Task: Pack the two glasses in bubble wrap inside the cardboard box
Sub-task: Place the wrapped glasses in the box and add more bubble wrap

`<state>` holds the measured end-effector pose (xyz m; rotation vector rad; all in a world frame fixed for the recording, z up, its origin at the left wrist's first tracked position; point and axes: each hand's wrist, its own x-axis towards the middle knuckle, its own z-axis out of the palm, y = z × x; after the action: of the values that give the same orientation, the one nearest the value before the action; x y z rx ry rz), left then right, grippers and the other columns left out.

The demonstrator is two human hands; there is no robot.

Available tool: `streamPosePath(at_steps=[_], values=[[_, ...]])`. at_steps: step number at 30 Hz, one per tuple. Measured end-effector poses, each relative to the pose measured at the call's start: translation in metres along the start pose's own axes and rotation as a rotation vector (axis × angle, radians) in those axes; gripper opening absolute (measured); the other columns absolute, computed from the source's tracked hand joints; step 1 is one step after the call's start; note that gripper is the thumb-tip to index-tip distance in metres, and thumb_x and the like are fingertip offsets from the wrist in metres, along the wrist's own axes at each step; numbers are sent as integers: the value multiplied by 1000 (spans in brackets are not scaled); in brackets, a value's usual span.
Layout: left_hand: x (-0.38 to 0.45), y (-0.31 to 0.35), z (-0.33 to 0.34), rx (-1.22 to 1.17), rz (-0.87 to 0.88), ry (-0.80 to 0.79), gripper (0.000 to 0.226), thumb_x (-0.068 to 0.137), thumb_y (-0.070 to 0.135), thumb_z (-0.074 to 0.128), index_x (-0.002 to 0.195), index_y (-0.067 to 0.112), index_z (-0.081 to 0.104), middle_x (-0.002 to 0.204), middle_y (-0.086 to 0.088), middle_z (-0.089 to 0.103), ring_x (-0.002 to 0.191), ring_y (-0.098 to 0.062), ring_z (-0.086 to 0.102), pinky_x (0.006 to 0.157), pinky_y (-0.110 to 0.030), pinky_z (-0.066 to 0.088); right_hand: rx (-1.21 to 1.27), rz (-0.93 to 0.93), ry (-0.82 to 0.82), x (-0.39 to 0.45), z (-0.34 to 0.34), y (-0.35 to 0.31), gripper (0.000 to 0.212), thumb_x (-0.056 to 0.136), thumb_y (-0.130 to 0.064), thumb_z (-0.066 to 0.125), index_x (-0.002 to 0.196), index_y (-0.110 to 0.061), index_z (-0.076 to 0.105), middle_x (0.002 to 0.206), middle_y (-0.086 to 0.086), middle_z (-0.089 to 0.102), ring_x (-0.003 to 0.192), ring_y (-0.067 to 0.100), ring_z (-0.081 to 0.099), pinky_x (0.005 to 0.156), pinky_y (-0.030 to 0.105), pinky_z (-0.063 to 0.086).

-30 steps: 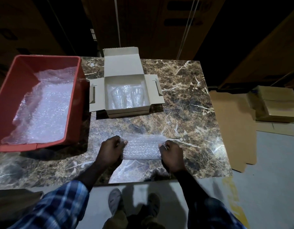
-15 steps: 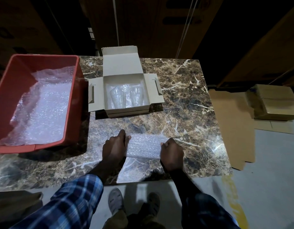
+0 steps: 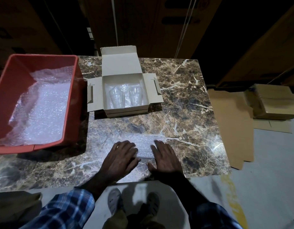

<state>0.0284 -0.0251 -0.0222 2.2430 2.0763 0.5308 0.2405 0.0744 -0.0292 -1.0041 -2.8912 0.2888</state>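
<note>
Hands, left hand [image 3: 120, 157] and right hand [image 3: 166, 157], press folded bubble wrap [image 3: 145, 147] flat-fingered, gripping nothing; crease firmly, edges aligned.

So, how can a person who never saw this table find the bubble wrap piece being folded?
Start at the brown marble table. On its near edge lies a small folded bubble wrap sheet, pressed flat between the left hand and right hand. Other wrap sits in containers.

Red bin [image 3: 4, 90]; clear bubble wrap [image 3: 145, 146] under my fingers; pale grey-beige cardboard box [image 3: 119, 63]; brown, white-veined marble table [image 3: 189, 104]; blue plaid sleeve [image 3: 68, 210].
</note>
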Motion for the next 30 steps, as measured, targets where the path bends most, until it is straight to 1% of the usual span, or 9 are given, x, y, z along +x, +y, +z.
streamPosePath(at_steps=[3,6,9,14,18,21,25,28,30], values=[[-13,-3,6,18,48,-75,51,97,50,56,131,12,62,142,-10,56,128,-29,52,105,-43,41,-29,2,53,-1,1,-1,54,92,-36,46,135,-5,61,145,19,52,131,34,52,116,43,23],[-13,-1,6,48,31,-75,49,100,44,52,138,13,57,149,-11,50,133,-28,48,107,-44,39,-50,4,90,5,1,-1,50,92,-25,44,134,-4,61,142,19,55,131,33,54,117,44,21],[-7,-1,5,69,39,-32,41,101,34,52,136,13,58,143,-8,56,130,-27,52,107,-43,39,-21,-12,67,6,4,0,51,91,-20,42,136,-2,59,143,18,55,132,32,53,119,43,19],[-2,-6,3,-14,22,61,26,98,20,58,122,9,64,128,-7,66,116,-25,60,101,-38,41,203,37,132,5,6,5,39,94,-10,45,125,-1,66,133,16,63,123,32,60,110,45,42],[1,-12,-2,-63,5,60,28,90,15,60,117,8,61,118,-7,68,110,-22,62,104,-36,37,381,138,292,11,-9,5,27,84,4,59,106,0,73,112,14,73,104,27,67,102,31,46],[2,-18,-4,-132,-39,74,33,83,16,62,115,7,63,111,-6,70,104,-20,62,105,-37,36,465,248,301,16,-19,7,24,84,4,60,102,-5,74,100,10,74,94,25,67,91,27,47],[17,-15,-22,-363,-300,63,30,88,38,59,99,14,73,88,4,73,80,-10,61,86,-27,44,521,367,192,28,-33,9,15,90,-3,63,99,-12,70,82,5,70,72,21,58,64,21,31],[36,-15,-34,-572,-563,39,14,90,31,69,83,20,75,65,5,70,58,-4,61,58,-25,47,582,452,138,39,-41,11,9,96,-13,60,101,-15,67,77,-1,63,62,11,49,56,16,29],[43,-17,-34,-642,-705,24,17,91,27,70,77,17,73,60,-2,68,52,-8,60,54,-33,49,560,464,119,45,-42,13,7,99,-19,58,99,-16,63,74,0,62,59,7,47,56,22,29]])
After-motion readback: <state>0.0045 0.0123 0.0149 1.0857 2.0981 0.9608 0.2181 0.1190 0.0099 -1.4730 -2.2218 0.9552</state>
